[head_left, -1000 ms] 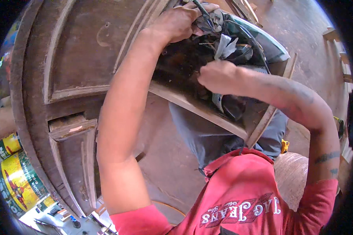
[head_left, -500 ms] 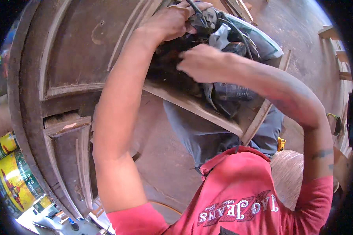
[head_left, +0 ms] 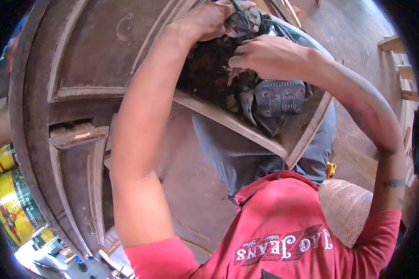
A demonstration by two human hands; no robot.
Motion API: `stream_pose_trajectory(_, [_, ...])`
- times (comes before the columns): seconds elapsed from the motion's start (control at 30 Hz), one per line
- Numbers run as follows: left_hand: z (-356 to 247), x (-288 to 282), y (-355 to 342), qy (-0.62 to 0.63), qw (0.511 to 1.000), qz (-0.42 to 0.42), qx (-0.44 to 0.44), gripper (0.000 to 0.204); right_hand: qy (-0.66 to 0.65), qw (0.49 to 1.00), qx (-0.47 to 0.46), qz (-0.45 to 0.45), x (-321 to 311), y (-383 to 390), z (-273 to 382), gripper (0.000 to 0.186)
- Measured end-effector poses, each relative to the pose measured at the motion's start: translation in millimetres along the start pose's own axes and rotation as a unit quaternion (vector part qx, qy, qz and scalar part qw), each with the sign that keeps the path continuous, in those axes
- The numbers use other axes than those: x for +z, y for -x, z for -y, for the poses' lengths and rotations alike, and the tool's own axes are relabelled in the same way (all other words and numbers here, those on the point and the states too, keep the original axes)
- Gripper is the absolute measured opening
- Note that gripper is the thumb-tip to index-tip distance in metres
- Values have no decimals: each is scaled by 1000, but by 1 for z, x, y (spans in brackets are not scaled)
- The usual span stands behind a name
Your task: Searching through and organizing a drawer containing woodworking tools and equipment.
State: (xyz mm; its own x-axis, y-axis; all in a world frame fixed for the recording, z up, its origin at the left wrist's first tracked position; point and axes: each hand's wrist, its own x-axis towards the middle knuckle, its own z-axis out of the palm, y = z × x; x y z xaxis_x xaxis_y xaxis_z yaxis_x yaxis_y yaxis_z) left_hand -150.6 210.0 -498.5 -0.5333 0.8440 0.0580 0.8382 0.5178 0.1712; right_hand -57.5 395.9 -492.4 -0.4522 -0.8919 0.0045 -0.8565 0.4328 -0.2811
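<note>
A wooden drawer-like box (head_left: 230,122) rests tilted over my lap, with dark clutter inside it. At its far side my left hand (head_left: 209,21) is closed, its fingertips curled by a dusty grey object (head_left: 246,21) and a dark cord; what they grip is partly hidden. My right hand (head_left: 270,56) is over the box with its fingers bent together near small scraps; I cannot make out what it pinches. Just below it lies a grey tool battery pack (head_left: 280,98) with slots in its casing. A dark, crumpled strip (head_left: 247,104) lies beside the pack.
A large brown panelled wooden piece (head_left: 95,51) fills the left side, with a small open compartment (head_left: 77,135) lower down. Yellow-and-green cans (head_left: 16,204) stand beyond it. A yellow tool part (head_left: 330,169) shows beside my leg. Wooden pieces (head_left: 392,45) stand at the far right.
My right hand has moved up and to the right within the box, uncovering the dark inside. The grey battery pack shows more fully. My left hand stays at the far side.
</note>
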Motion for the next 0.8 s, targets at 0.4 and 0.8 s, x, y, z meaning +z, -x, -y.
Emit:
stream_pose_trajectory(0.4, [-34, 37, 56, 24, 955, -237, -179, 64, -50, 932, 117, -338, 37, 67, -73, 27])
stream_pose_trajectory(0.8, [-46, 66, 114, 107, 903, 182, -374, 36, -294, 863, 174, -372, 42, 60, -92, 33])
